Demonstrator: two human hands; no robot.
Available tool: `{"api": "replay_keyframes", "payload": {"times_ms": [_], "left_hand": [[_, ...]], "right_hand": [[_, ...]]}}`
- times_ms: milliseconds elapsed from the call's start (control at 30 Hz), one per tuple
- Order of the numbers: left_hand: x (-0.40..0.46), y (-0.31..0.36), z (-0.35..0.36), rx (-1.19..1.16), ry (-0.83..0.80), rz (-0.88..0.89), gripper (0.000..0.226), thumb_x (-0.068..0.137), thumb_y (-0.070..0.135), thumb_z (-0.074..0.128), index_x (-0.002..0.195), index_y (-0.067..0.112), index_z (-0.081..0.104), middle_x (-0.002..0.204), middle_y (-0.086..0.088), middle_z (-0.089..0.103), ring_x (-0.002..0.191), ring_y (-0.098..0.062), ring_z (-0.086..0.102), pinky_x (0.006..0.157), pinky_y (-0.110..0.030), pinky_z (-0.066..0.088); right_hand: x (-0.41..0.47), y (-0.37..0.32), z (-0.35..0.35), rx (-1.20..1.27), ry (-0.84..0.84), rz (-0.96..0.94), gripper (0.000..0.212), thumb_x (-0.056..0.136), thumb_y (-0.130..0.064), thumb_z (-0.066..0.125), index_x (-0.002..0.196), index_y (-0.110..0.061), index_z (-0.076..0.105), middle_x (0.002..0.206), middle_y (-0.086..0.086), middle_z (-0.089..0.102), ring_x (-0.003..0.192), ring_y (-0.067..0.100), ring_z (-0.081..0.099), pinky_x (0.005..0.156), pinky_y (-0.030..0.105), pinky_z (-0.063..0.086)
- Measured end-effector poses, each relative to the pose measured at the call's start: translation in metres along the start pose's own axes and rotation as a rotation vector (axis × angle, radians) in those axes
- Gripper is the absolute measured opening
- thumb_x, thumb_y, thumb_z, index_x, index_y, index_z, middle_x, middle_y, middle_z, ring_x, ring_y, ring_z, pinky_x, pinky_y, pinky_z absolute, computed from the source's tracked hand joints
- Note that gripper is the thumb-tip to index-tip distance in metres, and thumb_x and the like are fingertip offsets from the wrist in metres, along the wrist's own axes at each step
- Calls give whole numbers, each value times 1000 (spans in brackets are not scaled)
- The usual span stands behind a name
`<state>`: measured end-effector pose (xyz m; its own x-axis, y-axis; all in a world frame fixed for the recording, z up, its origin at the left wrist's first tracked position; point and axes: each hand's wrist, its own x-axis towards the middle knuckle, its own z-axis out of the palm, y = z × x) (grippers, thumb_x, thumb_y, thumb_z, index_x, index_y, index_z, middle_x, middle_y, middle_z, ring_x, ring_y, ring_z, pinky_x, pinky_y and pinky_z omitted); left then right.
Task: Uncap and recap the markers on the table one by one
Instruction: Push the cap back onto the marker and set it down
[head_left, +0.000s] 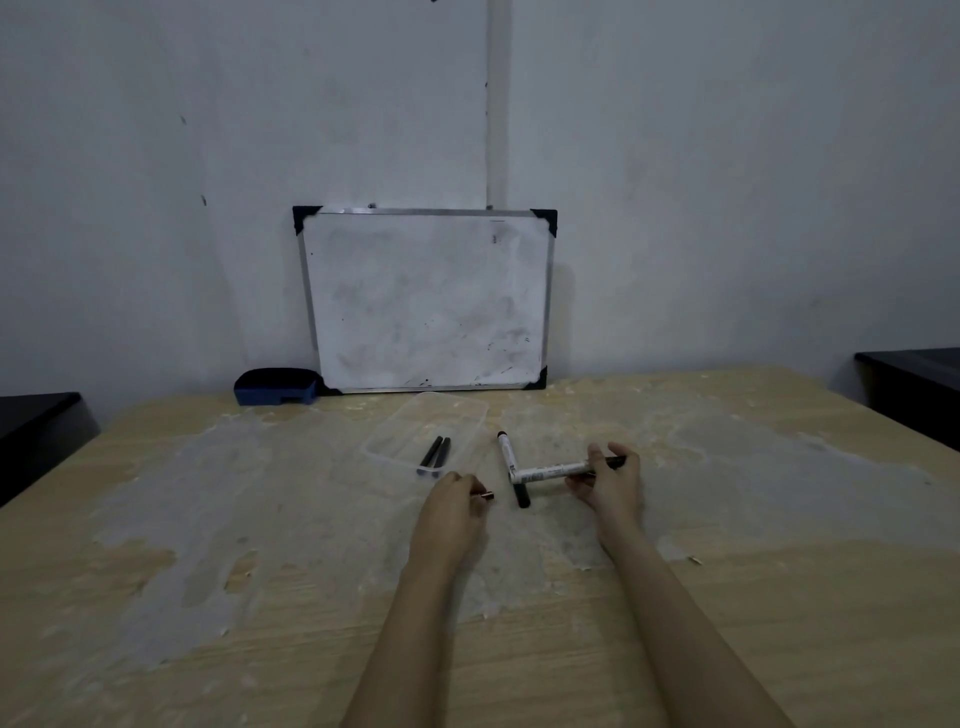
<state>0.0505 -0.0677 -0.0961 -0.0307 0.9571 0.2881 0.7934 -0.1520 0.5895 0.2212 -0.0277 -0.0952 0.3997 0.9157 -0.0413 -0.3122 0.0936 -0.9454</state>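
Observation:
My right hand grips a white marker and holds it level just above the table, its dark end sticking out past my fingers to the right. My left hand is closed around a small dark cap, a short gap left of the marker's bare end. A second white marker with a black end lies on the table under the held one, pointing away from me. Two black markers lie side by side in a clear plastic tray.
A small whiteboard leans against the wall at the back of the wooden table. A blue eraser sits to its left. Dark furniture stands at the far left and far right.

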Motion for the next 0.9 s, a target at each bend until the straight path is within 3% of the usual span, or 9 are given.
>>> {"api": "replay_keyframes", "payload": {"times_ms": [133,233,367,467,533,633,733,900], "left_hand": [[0,4,6,-139,73,61,17,89,7,50,101,6,63,103,-15,68,94,-27,60,73,-28,41],[1,3,9,-234,98,65,17,88,7,53,100,7,65,96,-10,67,88,-21,60,65,-15,36],[2,2,9,-502,119,-56,12,85,5,60,95,10,63,81,-3,65,73,-11,62,58,-1,45],[4,2,10,-689,165,-123,11,81,-1,63,80,10,64,74,-7,67,55,2,63,51,-3,48],[6,2,10,-725,161,-143,11,80,-4,63,88,3,68,76,-8,67,54,6,63,50,-2,48],[6,4,11,-776,138,-166,19,81,-7,61,97,0,66,80,-7,67,63,-4,63,54,-3,50],[4,5,13,-777,160,-146,17,84,-6,57,88,10,64,74,-2,66,61,-5,62,54,-4,50],[4,3,14,-748,200,-164,13,81,-8,59,89,-2,68,73,-8,65,57,-5,61,52,-2,48]], "right_hand": [[-3,2,2,-71,-52,-39,31,95,-13,47,124,-8,37,103,16,51,87,29,57,57,26,52],[-4,2,3,-39,-75,-35,30,94,-11,48,123,-8,38,91,8,53,81,24,57,53,24,54],[-5,1,1,20,-165,-4,31,91,-13,54,118,-11,40,86,5,53,75,16,59,48,16,56],[-6,0,0,43,-239,53,42,83,-8,65,115,-14,37,91,10,56,75,18,62,50,17,57],[-6,0,0,61,-237,75,43,82,-2,65,111,-12,35,94,14,55,74,19,62,51,17,58],[-4,0,0,89,-191,104,43,81,0,66,109,-10,35,89,14,55,72,19,61,49,18,58],[-3,0,0,93,-190,117,42,81,-1,66,105,-10,33,81,12,56,66,19,61,46,18,57],[-2,2,-2,31,-228,100,44,80,-3,67,103,-12,31,81,13,58,52,14,65,48,19,58]]}}
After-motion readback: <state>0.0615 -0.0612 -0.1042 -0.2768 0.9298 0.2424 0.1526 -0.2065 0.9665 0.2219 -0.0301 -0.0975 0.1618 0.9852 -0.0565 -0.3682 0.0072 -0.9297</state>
